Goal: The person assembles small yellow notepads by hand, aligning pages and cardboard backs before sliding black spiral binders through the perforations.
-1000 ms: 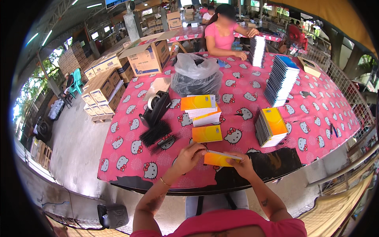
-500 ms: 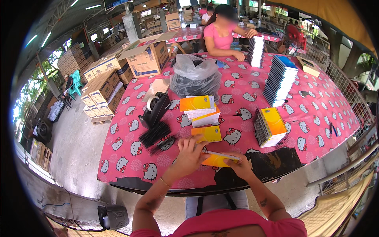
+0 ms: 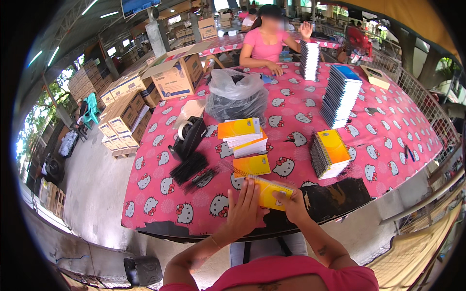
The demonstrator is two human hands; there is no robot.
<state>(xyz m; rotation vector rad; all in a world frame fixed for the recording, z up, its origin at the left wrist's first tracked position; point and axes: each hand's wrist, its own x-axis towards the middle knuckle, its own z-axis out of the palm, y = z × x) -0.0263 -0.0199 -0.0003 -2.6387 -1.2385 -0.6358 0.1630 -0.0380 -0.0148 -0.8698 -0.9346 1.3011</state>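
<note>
Near the table's front edge, my right hand grips a yellow-orange notebook, thumb across its cover. Along the notebook's upper edge runs a dark spiral wire, whose loose end sticks out to the left. My left hand lies with fingers stretched and flat against the notebook's left end. Just beyond is a yellow notebook cover on the table. Behind it sit loose notebooks in a small offset stack. Bundles of black spiral wires lie to the left of my left hand.
A black tape dispenser and a grey plastic bag stand farther back. To the right are a stack of spiral-bound yellow notebooks and a tall blue-topped stack. Across the table a person in pink sits beside another stack.
My left hand has drawn back from curled fingers at the notebook's edge to a flat hand at its end. The notebook has turned its cover upward. The co-worker's raised hand has lifted off the stack.
</note>
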